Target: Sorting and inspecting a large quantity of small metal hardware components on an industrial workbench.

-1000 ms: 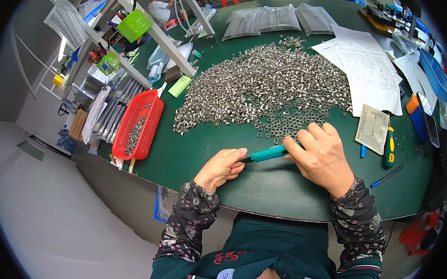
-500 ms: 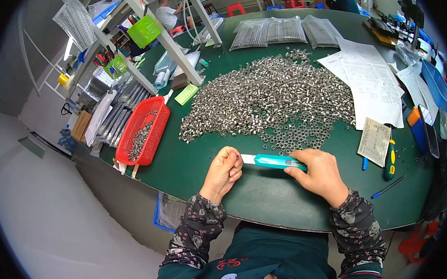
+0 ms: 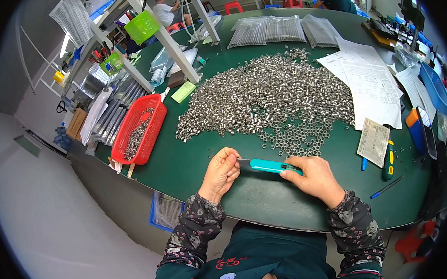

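Observation:
My right hand (image 3: 318, 181) is closed round a teal utility knife (image 3: 267, 165), held level above the near part of the table. Its blade (image 3: 244, 162) points left and reaches the fingertips of my left hand (image 3: 221, 174). Those fingers are curled, thumb pressed to forefinger, around something too small and hidden to make out. Just beyond the knife spreads a big heap of small silvery metal rings (image 3: 266, 94), thinning to a single layer at its near side.
A red plastic basket (image 3: 155, 131) with more metal pieces stands at the left edge of the green table (image 3: 275, 208). Papers (image 3: 377, 97), a yellow-green handled tool (image 3: 388, 161) and a pen (image 3: 388, 187) lie right. Bagged rods (image 3: 285, 30) lie at the back; a shelf post (image 3: 161, 32) rises left.
The knife has turned in my right hand: its blade looked bright and broad before, and now looks dark and narrow. Both hands stay nearly in place while the view shifts slightly.

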### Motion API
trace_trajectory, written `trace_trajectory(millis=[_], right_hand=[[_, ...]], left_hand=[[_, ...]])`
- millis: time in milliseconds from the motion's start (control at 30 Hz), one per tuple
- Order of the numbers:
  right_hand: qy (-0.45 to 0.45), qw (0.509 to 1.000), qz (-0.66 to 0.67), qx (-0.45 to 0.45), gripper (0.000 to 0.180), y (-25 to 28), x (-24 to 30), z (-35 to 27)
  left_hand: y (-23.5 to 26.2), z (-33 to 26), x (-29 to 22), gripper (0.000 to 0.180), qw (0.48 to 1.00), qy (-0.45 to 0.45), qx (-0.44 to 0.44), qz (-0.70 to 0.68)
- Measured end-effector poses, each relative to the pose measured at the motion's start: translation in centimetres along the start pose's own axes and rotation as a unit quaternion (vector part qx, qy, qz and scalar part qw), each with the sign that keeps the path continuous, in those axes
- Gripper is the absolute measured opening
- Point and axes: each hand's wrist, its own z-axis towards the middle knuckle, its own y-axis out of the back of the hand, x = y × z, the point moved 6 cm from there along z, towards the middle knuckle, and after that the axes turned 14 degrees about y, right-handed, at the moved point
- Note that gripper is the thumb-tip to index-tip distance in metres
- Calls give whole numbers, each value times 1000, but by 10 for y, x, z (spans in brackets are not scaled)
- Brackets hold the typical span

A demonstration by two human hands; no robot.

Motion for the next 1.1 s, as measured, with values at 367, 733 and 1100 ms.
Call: trace_trajectory(millis=[367, 733, 1100], right_hand=[[180, 938, -228, -190, 24, 20, 21, -6], [128, 940, -248, -195, 23, 26, 8, -6], [91, 937, -181, -285, 24, 39, 0, -12]], left_hand=[[3, -2, 0, 14, 997, 15, -71, -27], [-13, 9, -8, 6, 994, 57, -88, 27], [-49, 45, -11, 19, 693, -60, -261, 670]])
